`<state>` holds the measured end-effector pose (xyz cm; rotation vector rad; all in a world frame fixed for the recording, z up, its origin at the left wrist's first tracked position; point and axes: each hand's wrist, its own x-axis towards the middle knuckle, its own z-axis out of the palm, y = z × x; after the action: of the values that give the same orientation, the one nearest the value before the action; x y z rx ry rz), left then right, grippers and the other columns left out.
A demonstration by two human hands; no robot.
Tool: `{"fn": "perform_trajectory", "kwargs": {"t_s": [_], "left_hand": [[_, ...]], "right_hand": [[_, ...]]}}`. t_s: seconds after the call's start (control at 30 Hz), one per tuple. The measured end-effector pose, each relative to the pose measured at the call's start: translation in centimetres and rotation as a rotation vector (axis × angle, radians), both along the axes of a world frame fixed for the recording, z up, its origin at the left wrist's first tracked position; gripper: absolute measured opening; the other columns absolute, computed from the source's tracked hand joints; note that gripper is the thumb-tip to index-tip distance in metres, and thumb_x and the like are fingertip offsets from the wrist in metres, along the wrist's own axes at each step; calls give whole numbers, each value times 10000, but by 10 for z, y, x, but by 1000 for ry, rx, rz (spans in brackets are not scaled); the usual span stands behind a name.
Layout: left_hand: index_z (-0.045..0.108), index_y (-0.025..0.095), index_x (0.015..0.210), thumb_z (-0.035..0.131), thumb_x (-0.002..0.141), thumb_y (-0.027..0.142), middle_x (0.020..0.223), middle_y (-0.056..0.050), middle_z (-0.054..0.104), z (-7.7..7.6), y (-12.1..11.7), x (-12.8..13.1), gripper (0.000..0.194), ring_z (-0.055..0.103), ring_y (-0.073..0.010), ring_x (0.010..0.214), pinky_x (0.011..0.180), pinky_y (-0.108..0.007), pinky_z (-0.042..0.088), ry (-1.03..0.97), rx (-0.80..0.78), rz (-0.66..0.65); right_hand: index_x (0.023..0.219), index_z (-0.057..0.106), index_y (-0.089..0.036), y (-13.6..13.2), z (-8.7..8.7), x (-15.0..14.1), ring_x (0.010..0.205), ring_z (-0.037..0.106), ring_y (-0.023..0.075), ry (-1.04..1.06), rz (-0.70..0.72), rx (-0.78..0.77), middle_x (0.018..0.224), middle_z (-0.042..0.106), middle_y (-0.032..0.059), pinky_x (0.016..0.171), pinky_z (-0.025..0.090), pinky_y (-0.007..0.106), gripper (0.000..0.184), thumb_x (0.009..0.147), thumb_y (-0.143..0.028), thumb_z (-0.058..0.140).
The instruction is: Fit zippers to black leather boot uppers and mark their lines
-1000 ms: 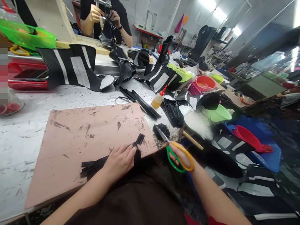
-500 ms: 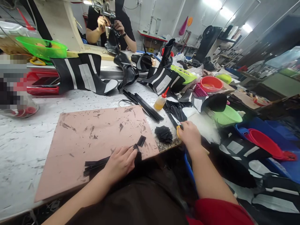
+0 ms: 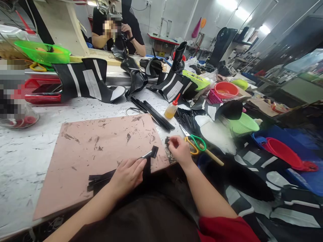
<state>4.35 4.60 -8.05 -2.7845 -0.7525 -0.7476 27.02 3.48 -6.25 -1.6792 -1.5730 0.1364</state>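
Note:
My left hand (image 3: 130, 171) is closed around black zipper strips (image 3: 101, 178) lying on the pink cutting board (image 3: 101, 141). One strip sticks out past its fingertips, with a short black tab (image 3: 155, 151) at the end and a pale, shiny edge beside it. My right hand (image 3: 179, 151) is down over the pile of small black pieces (image 3: 167, 140), thumb and fingers pinched at a piece. Most of that pile is hidden under the hand. Just to its right lie scissors (image 3: 194, 144) with green and yellow handles, by a wooden stick (image 3: 213, 157).
Long black strips (image 3: 152, 114) and a glue bottle with a red nozzle (image 3: 171, 108) lie beyond the board. Black boot uppers (image 3: 88, 79) stand along the back. A co-worker (image 3: 136, 30) sits at a sewing machine. Baskets (image 3: 242, 123) and more uppers (image 3: 267, 158) are at the right.
My right hand has let go of the scissors, which now lie at the table edge, and has moved left onto the pile of small black pieces. My left hand keeps its hold.

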Motion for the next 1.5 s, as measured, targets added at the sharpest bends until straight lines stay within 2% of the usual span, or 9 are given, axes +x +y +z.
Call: {"fn": "perform_trajectory", "kwargs": {"t_s": [0.2,0.3,0.43,0.57,0.67,0.8,0.93,1.13,1.5], "left_hand": [[535,129,1037,435,752,122,900,-65,646,0,1,2,302,548,-193,804,693,-303,382,16,-7,10],[535,148,1015,441,800,182,909,-66,639,-3,3,-1,237,547,-198,812,715,-310,389,19,-56,57],[533,135,1013,510,810,319,948,-90,619,-4,7,-2,275,541,-223,863,766,-333,411,14,-253,195],[546,159,965,585,756,317,992,-87,589,11,13,7,265,538,-241,900,758,-338,422,147,-587,338],[534,178,918,605,720,261,980,-68,590,25,17,16,227,551,-231,909,734,-319,419,165,-884,407],[518,210,916,599,690,208,863,-11,607,34,17,20,241,569,-183,859,711,-271,408,101,-1036,413],[514,227,1009,546,692,199,788,11,588,36,12,18,320,559,-163,770,674,-261,393,21,-1046,390],[587,207,728,479,731,389,691,18,596,37,15,16,211,529,-148,660,587,-242,377,-147,-1205,374],[606,187,687,475,675,287,554,46,543,32,16,16,166,453,-91,497,464,-192,332,-217,-1230,369]], "right_hand": [[887,623,-168,-1,-14,-25,822,598,193,-286,434,21,862,674,70,760,492,323,180,750,-137,512],[933,625,-162,1,-23,-28,708,607,180,-387,334,117,760,678,64,701,498,312,221,790,-130,460],[947,617,-172,3,-22,10,648,602,153,-240,18,58,760,672,53,645,502,278,220,817,-158,440],[797,654,-176,1,-18,47,786,575,235,-285,-133,-73,859,648,101,734,470,405,135,768,-193,524],[813,669,-172,-2,-13,41,886,533,281,-329,-182,2,987,604,144,792,420,485,155,779,-208,522],[943,632,-176,-6,-2,-5,947,541,233,-132,191,34,980,609,110,841,438,412,199,811,-224,491],[961,585,-196,-5,0,-43,771,609,154,291,492,-264,852,636,39,687,510,295,203,783,-182,488],[773,570,-187,-5,-1,-50,671,599,133,425,450,-250,741,630,12,593,494,247,73,706,-179,543],[670,594,-182,-7,6,-53,605,561,120,237,413,-171,648,612,0,543,457,220,69,691,-120,574]]}}
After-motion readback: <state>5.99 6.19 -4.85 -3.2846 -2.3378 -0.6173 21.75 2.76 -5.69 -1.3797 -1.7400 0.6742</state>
